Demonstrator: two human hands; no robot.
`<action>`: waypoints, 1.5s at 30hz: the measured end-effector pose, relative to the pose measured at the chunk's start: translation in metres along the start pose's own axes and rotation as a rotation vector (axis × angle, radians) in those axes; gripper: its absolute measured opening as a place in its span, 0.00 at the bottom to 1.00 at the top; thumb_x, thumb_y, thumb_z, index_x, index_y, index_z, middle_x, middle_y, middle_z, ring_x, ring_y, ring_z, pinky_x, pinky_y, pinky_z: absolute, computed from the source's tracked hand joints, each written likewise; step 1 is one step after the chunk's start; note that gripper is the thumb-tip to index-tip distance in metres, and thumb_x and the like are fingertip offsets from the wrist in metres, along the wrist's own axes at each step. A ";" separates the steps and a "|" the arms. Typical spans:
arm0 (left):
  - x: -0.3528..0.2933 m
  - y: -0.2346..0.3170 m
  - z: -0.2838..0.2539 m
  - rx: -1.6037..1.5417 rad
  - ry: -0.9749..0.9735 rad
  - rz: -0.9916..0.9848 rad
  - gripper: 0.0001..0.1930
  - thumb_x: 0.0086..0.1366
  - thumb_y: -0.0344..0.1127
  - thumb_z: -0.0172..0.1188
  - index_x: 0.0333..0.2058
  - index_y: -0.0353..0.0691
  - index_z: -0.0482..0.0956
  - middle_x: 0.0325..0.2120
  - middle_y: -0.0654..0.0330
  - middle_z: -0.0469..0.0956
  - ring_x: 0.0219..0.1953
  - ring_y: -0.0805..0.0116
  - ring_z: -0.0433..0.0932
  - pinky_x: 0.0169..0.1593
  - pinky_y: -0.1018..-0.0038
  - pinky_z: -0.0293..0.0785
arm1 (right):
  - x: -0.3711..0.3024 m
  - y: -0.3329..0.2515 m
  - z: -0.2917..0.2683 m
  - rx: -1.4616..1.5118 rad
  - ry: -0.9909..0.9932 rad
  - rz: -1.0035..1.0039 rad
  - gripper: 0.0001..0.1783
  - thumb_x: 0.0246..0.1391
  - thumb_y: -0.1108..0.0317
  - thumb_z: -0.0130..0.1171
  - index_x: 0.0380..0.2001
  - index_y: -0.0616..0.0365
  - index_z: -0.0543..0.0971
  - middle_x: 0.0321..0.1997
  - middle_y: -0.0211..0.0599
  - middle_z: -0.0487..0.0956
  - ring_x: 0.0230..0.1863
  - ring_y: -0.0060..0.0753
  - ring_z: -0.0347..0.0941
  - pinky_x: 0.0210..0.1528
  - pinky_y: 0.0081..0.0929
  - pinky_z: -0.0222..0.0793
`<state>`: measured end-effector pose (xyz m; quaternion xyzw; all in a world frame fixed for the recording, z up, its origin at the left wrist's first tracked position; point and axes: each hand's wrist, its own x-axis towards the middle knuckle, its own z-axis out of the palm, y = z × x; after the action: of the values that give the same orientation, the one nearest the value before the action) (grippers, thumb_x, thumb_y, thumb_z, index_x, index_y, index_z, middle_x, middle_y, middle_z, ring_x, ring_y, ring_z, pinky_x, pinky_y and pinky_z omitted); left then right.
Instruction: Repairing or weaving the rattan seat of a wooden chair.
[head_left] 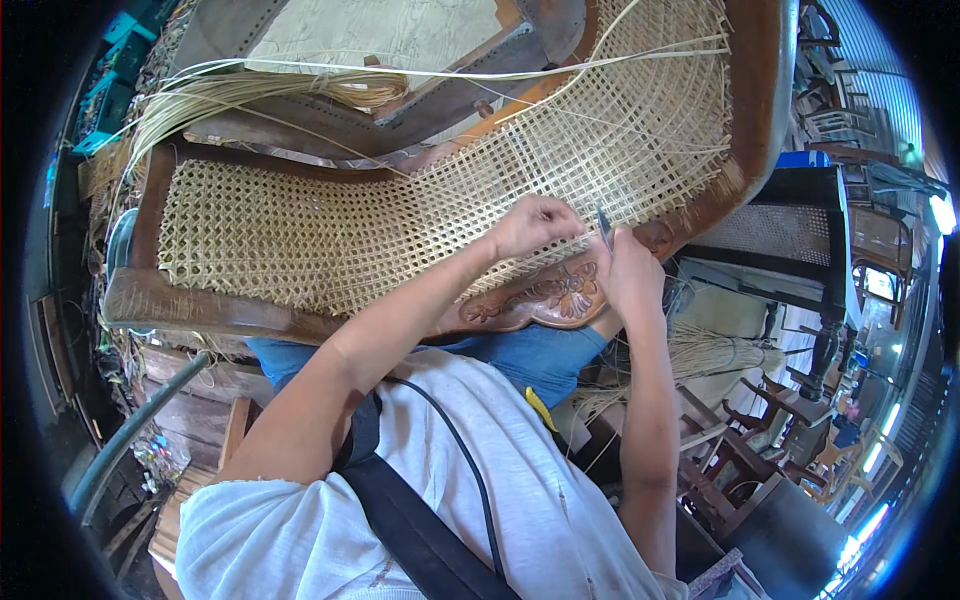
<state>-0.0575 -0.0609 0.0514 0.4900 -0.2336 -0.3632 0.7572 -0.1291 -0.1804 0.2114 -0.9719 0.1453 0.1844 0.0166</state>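
A woven cane panel (300, 230) fills a curved wooden chair frame (740, 165), which lies across my lap. At the near edge of the weave, my left hand (535, 224) is closed with thumb and fingertips together; what they pinch is too small to make out. Just right of it, my right hand (630, 272) grips a small tool with a slim, pointed metal blade (604, 222). The blade points up and away from me over the cane. Below both hands, a floral carving (568, 294) decorates the frame's near rail.
A bundle of loose cane strands (350, 90) lies beyond the panel, on another wooden frame (270, 130). One long cane strip (450, 73) crosses above the weave. More pale strands (725, 352) lie at right, near stacked wooden furniture (780, 410). A metal tube (140, 430) stands at left.
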 end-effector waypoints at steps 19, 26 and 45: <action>-0.003 -0.006 -0.038 0.490 0.223 0.020 0.08 0.61 0.35 0.60 0.28 0.36 0.77 0.23 0.61 0.75 0.26 0.74 0.72 0.33 0.74 0.72 | 0.028 -0.021 0.045 0.041 -0.034 0.031 0.13 0.57 0.68 0.49 0.41 0.62 0.77 0.35 0.58 0.81 0.40 0.58 0.79 0.45 0.50 0.74; -0.001 -0.024 -0.032 0.776 0.066 0.274 0.05 0.56 0.32 0.61 0.31 0.37 0.79 0.29 0.51 0.77 0.35 0.50 0.77 0.41 0.62 0.75 | 0.044 -0.016 0.063 0.022 -0.149 0.137 0.14 0.52 0.63 0.58 0.38 0.61 0.81 0.37 0.54 0.82 0.42 0.53 0.79 0.48 0.43 0.74; -0.015 -0.020 0.001 0.677 0.309 0.197 0.05 0.54 0.25 0.58 0.31 0.36 0.79 0.27 0.50 0.76 0.30 0.52 0.78 0.37 0.64 0.76 | 0.014 -0.019 0.054 0.187 0.016 0.198 0.22 0.56 0.57 0.56 0.45 0.66 0.76 0.37 0.60 0.81 0.44 0.58 0.79 0.48 0.51 0.72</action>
<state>-0.0742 -0.0553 0.0335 0.7365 -0.2694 -0.1128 0.6102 -0.1305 -0.1609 0.1559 -0.9484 0.2572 0.1630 0.0879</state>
